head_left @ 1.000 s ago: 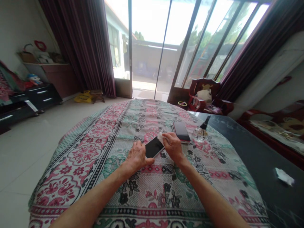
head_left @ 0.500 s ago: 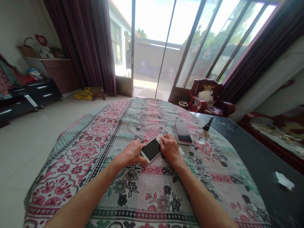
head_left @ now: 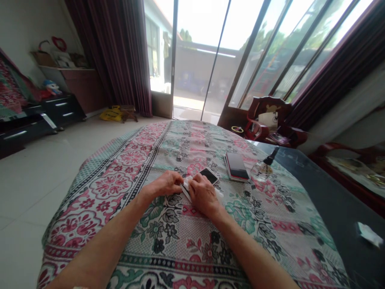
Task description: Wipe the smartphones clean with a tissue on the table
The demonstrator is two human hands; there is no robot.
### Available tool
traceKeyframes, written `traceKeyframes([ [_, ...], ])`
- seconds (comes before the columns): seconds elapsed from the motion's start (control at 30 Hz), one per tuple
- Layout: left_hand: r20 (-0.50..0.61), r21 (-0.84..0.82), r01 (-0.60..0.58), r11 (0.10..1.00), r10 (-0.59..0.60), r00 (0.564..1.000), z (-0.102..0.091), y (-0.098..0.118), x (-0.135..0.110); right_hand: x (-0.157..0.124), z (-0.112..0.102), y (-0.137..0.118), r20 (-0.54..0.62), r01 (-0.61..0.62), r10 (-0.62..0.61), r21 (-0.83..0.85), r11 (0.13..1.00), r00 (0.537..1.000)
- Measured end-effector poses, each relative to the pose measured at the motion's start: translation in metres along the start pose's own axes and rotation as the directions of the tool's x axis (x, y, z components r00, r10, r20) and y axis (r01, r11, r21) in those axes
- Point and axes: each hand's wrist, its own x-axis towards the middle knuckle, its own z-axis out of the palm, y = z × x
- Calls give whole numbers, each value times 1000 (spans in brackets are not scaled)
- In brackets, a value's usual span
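A white-framed smartphone [head_left: 209,175] with a dark screen lies on the patterned tablecloth, its near part covered by my right hand. My right hand [head_left: 203,194] is closed on a white tissue [head_left: 187,185] and presses it over the phone's near left end. At that same end my left hand [head_left: 168,183] grips the phone's edge, fingers bent around it. More of the tissue shows beyond the right side of my right hand. Just to the right are stacked phones [head_left: 236,165] and a clear spray bottle [head_left: 262,170] with a black nozzle.
The flowered tablecloth [head_left: 120,184] covers a rounded table. A dark tabletop [head_left: 327,200] adjoins on the right, with a crumpled white packet [head_left: 369,235] on it. Beyond stand a red wooden chair [head_left: 270,120] and glass doors [head_left: 198,80].
My right hand has moved left and nearer across the phone with the tissue, from its far right end to its left end. The view has shifted slightly.
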Motion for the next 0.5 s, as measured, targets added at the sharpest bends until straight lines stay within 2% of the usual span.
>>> traceKeyframes([
  [0.07,-12,-11,51,999,-51,999,0,-1,0,0,2,-3,10,6,-6,29,1000,1000],
  [0.23,4,-50,51,997,-51,999,-1,-2,1,5,2,0,9,-32,32,33,999,999],
  [0.5,11,-83,139,987,-138,990,0,3,1,23,1,29,-26,-183,183,-28,983,983],
])
